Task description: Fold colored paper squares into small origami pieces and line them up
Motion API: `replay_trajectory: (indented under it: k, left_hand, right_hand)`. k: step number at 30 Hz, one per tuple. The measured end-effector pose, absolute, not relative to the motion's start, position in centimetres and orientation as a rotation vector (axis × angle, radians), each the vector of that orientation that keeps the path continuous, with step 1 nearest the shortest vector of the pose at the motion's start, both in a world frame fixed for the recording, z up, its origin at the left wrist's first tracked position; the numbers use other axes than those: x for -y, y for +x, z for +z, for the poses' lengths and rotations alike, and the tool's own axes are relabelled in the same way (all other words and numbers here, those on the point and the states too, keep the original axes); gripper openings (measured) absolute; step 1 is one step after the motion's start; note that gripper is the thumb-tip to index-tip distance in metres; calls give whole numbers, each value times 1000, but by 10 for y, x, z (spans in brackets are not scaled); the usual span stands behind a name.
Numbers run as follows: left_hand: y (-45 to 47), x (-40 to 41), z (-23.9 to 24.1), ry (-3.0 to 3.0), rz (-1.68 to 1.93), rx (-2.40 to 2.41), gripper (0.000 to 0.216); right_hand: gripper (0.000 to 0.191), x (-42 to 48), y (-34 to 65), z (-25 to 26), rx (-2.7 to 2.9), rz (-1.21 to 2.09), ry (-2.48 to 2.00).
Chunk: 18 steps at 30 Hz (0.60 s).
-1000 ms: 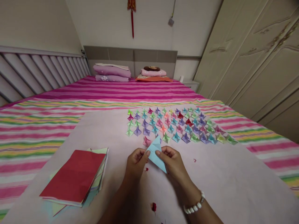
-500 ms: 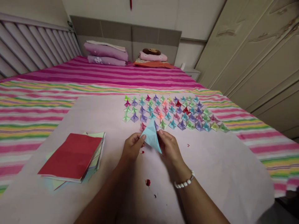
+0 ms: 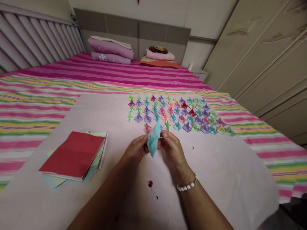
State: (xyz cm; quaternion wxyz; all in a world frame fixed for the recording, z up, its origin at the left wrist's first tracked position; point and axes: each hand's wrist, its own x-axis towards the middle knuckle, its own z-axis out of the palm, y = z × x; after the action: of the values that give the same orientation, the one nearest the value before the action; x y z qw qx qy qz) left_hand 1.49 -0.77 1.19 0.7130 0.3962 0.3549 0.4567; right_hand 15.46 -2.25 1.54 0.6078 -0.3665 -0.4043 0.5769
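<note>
Paper (image 3: 153, 140), blue and folded, sits up between both hands! Left hand (image 3: 136, 148) pinches its left edge; right hand (image 3: 172, 149) is at its right side, grip I can't tell. Folded shapes (image 3: 177, 111) line up beyond, red sheet (image 3: 74, 153) at left.

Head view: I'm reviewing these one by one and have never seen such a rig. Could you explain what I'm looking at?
No machine here: a person works with two bare hands, and the one camera, worn on the head, looks forward and down. The left hand holds a folded light-blue paper piece; the right hand, with a white-beaded bracelet at the wrist, has its fingers at the piece's other side, though whether they grip it is hard to tell. Below, a large pale sheet covers part of a striped multicoloured bedspread. On the sheet, small folded paper shapes in many colours sit in rows beyond the hands, and a red-topped stack of paper lies to their left.
</note>
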Motion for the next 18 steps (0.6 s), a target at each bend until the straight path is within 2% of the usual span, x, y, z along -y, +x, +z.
replay_trajectory:
  k: [6, 18]
  left_hand:
    - [16, 11, 16, 938, 915, -715, 43]
    - [17, 11, 13, 915, 973, -782, 43]
  right_hand:
    - [35, 24, 154, 18, 929, 1302, -909]
    - [30, 26, 153, 18, 988, 1347, -902]
